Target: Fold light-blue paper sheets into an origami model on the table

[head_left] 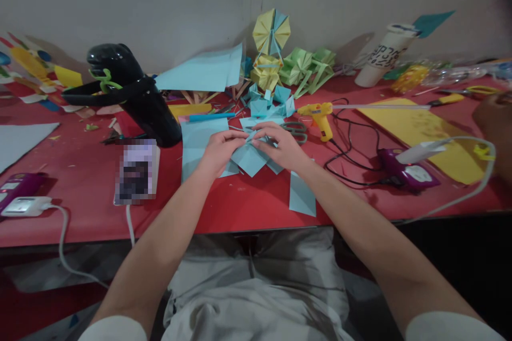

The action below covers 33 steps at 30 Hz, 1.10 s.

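Observation:
Both my hands meet over a light blue sheet of folding paper (251, 160) above the red table. My left hand (221, 150) pinches its upper left part, fingertips pressed together. From the other side my right hand (280, 145) grips the same paper with thumb and fingers. The fold between my fingertips is partly hidden. More blue paper lies under and around my hands, including a large sheet (194, 144) at the left and a small piece (303, 194) by my right forearm. Dark-handled scissors (296, 131) lie just past my right hand.
A yellow glue gun (319, 117) with a black cord lies right of my hands. Folded paper figures (272, 37) stand at the back. A black bottle (136, 98) and a phone (138, 171) are at left, a purple power adapter (408, 169) at right. Another person's hand (496, 117) shows at the right edge.

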Tool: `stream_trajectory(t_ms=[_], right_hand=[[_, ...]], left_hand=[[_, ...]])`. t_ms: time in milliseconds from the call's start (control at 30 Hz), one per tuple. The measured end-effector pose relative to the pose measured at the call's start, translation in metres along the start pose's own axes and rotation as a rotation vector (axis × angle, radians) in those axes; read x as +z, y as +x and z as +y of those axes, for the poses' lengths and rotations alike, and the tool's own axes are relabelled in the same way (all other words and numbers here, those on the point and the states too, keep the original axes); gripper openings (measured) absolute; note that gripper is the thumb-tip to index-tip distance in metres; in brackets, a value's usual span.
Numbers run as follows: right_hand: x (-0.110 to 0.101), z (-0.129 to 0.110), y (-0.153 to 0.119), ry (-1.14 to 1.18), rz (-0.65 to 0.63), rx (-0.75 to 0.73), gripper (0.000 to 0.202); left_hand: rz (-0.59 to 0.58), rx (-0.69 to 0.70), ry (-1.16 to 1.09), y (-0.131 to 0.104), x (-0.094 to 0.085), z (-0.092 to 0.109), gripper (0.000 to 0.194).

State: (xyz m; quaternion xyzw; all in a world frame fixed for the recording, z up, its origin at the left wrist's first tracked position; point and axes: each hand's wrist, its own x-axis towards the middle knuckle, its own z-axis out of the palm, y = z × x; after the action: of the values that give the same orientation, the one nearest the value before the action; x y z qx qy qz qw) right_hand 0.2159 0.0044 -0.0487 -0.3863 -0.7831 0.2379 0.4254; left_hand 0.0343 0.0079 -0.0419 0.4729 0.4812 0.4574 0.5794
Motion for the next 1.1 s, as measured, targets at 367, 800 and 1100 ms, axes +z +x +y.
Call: stream_trajectory(t_ms=[367, 800, 1100], right_hand=[[0.002, 0.004, 0.001, -0.031, 0.0, -0.049, 0.015], [0.002, 0.003, 0.0, -0.017, 0.011, -0.039, 0.015], [0.0, 0.0, 0.0, -0.011, -0.012, -0.024, 0.015]], left_hand=[[-0.006, -0.061, -0.05, -0.005, 0.004, 0.007, 0.012], [-0.048, 0.075, -0.004, 0.0, 0.0, -0.003, 0.029], [-0.051, 0.103, 0.035, 0.0, 0.0, -0.004, 0.03]])
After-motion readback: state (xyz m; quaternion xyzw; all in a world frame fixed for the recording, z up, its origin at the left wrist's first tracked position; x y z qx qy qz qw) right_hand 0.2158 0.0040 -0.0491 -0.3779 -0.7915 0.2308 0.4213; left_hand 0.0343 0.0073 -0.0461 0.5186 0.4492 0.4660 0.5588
